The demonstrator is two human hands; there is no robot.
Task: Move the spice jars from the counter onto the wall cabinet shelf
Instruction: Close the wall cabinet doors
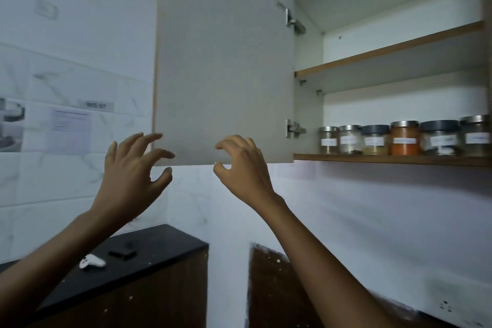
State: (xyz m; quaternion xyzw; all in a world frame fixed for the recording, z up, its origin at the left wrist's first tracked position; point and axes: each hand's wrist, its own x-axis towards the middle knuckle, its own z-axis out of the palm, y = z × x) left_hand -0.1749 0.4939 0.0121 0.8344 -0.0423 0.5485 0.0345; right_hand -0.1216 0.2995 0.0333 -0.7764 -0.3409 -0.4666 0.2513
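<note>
Head view: grey cabinet door (223, 61) swung open, filling centre frame. Wall cabinet (308, 104) to its right, upper shelf (386, 53) bare. Black worktop (159, 250) low left. Left hand (130, 170) and right hand (245, 170) raised at the door's bottom edge, both holding nothing, fingers spread and loosely curled. Six spice jars (404, 138) upright in a row on the lower shelf (372, 160) (one filled orange). Small white object (91, 261) and flat black object (122, 252) lie on the worktop.
</note>
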